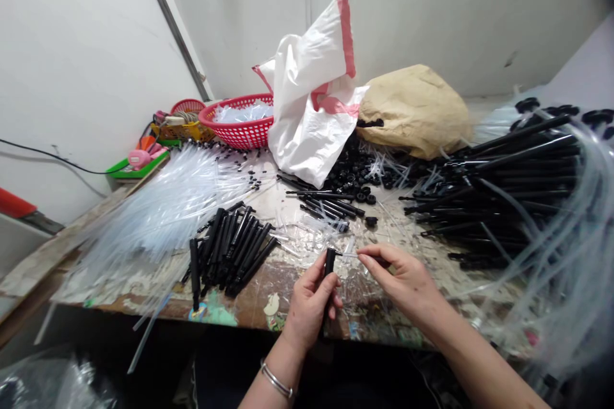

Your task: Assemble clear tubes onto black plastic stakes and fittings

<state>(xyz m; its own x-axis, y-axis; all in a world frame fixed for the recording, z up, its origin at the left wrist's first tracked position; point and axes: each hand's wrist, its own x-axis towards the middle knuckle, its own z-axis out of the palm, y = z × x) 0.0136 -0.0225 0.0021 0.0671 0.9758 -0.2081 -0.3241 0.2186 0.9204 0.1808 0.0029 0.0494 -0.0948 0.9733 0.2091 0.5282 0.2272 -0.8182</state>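
Observation:
My left hand (311, 303) is wrapped round a black plastic tube (330, 261), held upright near the table's front edge. A small spout sticks out to the right at its top. Between thumb and fingertips, my right hand (403, 275) pinches a short clear tube (350, 254), whose left end meets that spout. Whether it is pushed onto the spout is too small to tell. To the left of my hands lies a pile of similar black tubes (235, 249). Behind my hands, thinner black rods (330, 208) and short clear pieces are scattered.
Long clear tubes (163, 204) spread over the left, some overhanging the front edge. Black pumps with clear hoses (508, 192) are heaped at right. A red basket (235, 134), a white sack (311, 102) and a brown bag (417, 108) stand behind. Black caps (364, 195) lie loose.

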